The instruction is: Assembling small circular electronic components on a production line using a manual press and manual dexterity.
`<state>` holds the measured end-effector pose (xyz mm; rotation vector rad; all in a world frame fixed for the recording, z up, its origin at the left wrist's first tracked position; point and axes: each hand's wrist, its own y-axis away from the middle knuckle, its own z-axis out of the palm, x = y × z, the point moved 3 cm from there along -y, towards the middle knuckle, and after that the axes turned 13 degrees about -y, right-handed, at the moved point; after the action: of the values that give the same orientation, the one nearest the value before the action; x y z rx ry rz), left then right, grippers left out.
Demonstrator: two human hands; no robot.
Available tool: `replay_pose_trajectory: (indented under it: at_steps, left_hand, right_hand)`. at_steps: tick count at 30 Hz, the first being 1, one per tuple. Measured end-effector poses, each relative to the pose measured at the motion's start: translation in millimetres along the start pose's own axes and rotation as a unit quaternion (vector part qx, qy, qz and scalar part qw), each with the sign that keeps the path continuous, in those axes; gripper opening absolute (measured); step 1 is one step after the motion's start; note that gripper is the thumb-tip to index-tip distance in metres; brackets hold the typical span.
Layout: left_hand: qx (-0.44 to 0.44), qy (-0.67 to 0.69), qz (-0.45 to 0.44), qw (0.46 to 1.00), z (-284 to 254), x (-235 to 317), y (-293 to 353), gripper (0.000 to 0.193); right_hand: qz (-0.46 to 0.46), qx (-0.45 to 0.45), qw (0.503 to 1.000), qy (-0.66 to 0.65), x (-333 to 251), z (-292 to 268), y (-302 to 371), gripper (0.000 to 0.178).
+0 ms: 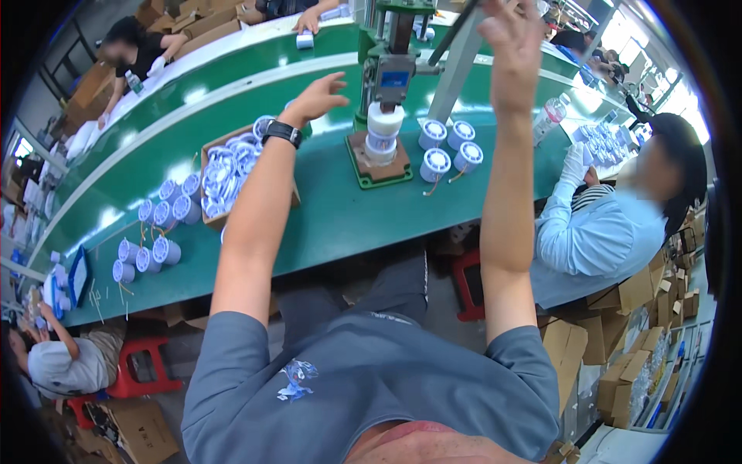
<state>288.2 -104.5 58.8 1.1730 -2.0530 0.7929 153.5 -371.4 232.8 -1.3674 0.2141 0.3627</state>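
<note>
My left hand (321, 98), a dark watch on its wrist, reaches left of the hand press (394, 76) with fingers apart and nothing in them. High on the right, my right hand (510, 42) is raised beside the press's dark lever (454, 32); its fingers look spread and slightly blurred, and no grip on the lever shows. A pale round housing (379, 145) stands upright on the press base (363, 170), beneath the white pressing block (385, 118). Right of the press are several white cylindrical housings (436, 161) with slotted round tops and short wires.
Left of the press, a cardboard box (210, 210) holds many white round parts. More wired cylinders (161, 251) stand farther left on the green table (332, 236). A clear bottle (550, 116) stands at right, near a co-worker in light blue (595, 232). A green conveyor (209, 93) runs behind.
</note>
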Motion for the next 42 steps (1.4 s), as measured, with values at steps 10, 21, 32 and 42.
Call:
replay_pose_trajectory:
  at_steps: [10,21,32,42]
  left_hand:
    - [-0.005,-0.495,-0.066,0.866,-34,-123,-18,0.049]
    - [-0.058,-0.440,0.061,0.894,-36,131,166,0.052]
    - [0.168,-0.369,-0.020,0.914,103,31,244,0.052]
    - [0.214,-0.064,0.039,0.974,85,-4,250,0.042]
  right_hand:
    - [0.238,-0.023,0.955,0.177,102,35,208,0.082]
    - [0.214,-0.101,0.949,0.210,121,15,195,0.087]
    - [0.287,-0.098,0.924,0.235,106,-13,186,0.079]
    - [0.065,0.019,0.916,0.397,73,-103,153,0.041]
